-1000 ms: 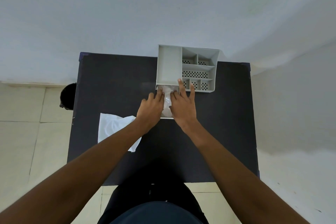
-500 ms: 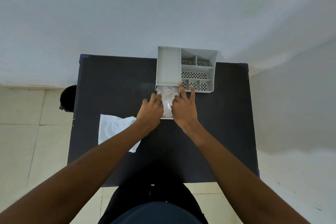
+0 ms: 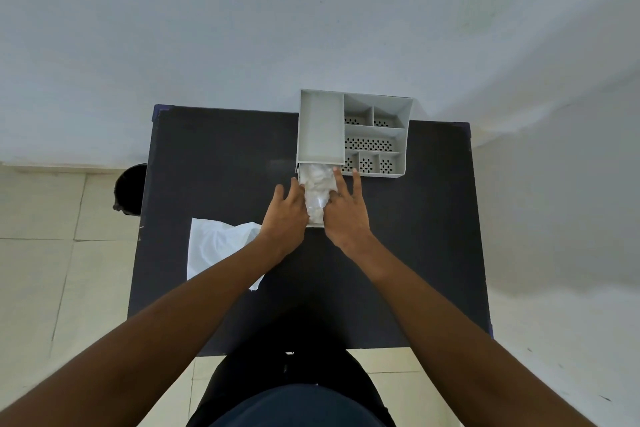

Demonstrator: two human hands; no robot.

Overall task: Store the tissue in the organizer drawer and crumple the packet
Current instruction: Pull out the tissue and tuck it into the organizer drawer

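Leftmost, a dark round bin point(image 3: 130, 189) sits on the floor by the bench point(image 3: 214, 156) edge. Next, white packet point(image 3: 216, 246) lies flat on the bench, part hidden under the left forearm. Left hand point(image 3: 285, 213) rests at the left side of the pulled-out drawer point(image 3: 313, 225), fingers loose, gripping nothing. White tissue point(image 3: 317, 189) lies crumpled inside the drawer, between both hands. Right hand point(image 3: 346, 215) presses at the drawer's right side, fingers point(image 3: 356, 184) spread, not clenched. Grey organizer point(image 3: 353, 133) stands at the bench's far edge.
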